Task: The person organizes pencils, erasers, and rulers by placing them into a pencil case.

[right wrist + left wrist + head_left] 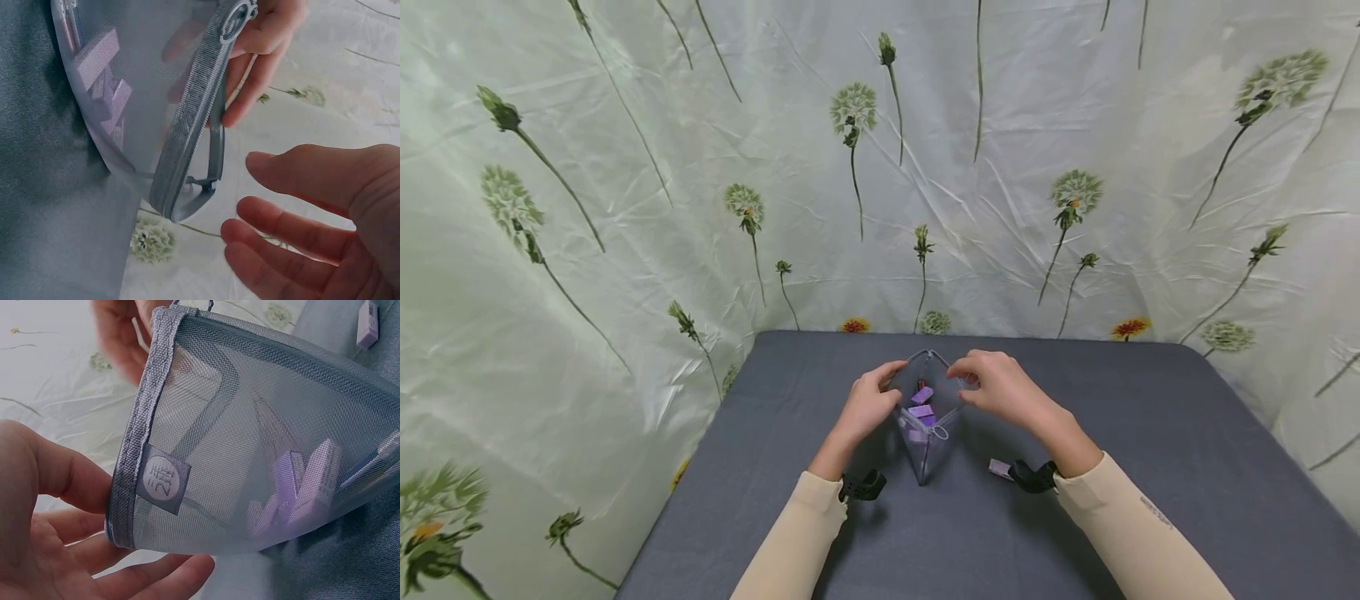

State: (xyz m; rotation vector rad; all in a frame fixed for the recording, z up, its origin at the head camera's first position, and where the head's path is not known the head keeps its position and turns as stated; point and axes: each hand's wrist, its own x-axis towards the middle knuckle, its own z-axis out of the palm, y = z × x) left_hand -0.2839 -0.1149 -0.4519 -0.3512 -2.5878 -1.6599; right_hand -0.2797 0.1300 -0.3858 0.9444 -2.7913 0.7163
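A grey mesh zipper pouch [922, 457] stands on the table with its top spread apart. Through the mesh [212, 425] several small purple blocks [97, 59] show at the bottom, alongside a thin item with red on it that I cannot make out. My left hand [867, 406] grips the pouch's rim between thumb and fingers, by a round-printed label [164, 479]. At the other side of the opening is my right hand [1000, 382], fingers loosely bent and holding nothing; in the right wrist view it is apart from the rim. A ring zipper pull [940, 432] hangs at the near end.
One small purple-and-white block [1000, 468] lies on the grey table [1150, 433], beside the right wrist's black strap [1032, 477]. Another black strap [863, 485] is on the left wrist. A dandelion-print curtain [805, 125] hangs behind the table's far edge.
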